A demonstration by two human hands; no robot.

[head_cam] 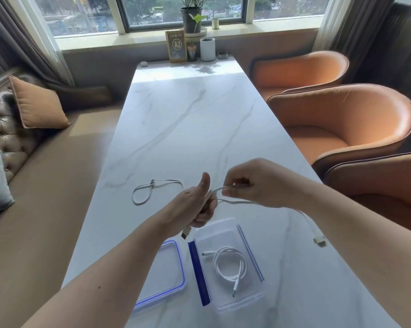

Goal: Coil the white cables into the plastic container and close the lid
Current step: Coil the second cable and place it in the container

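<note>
A clear plastic container (pixel 254 297) with blue side clips stands open on the white marble table, with one coiled white cable (pixel 230 266) inside. Its blue-rimmed lid (pixel 169 287) lies flat just left of it. Above the container my left hand (pixel 195 207) grips a second white cable (pixel 303 216), one plug sticking out below the fist. My right hand (pixel 247 185) pinches the same cable a little to the right; the cable trails right to a plug lying near the table edge. A third white cable (pixel 152 190), looped and tied, lies on the table beyond my left hand.
The marble table (pixel 187 119) runs toward a window; a framed sign (pixel 176 46), a white cup (pixel 207 49) and small plants stand at its far end. Orange chairs (pixel 341 124) line the right side, a brown bench with cushions (pixel 36 105) the left.
</note>
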